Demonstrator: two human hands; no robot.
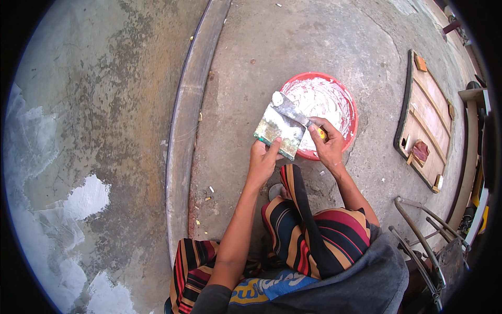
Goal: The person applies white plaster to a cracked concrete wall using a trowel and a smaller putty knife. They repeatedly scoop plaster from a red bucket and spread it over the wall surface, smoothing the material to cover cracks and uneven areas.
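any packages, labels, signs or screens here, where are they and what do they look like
No packages, signs or screens show.
Printed patch: on the person's clothing at the lower edge, blue ground with yellow lettering, partly folded.
Nothing printed shows on the red basin or the flat board in the left hand.

A rough grey concrete floor (251, 47) carries a red basin (351, 107) of white paste at centre. A wooden board frame (426, 118) lies at far right, and metal rods (418, 225) rest near right.

Bright, even daylight; soft shadow under my legs; mild glare on white bucket (323, 107) putty; strong fisheye bending, black vignette corners; focus sharp.
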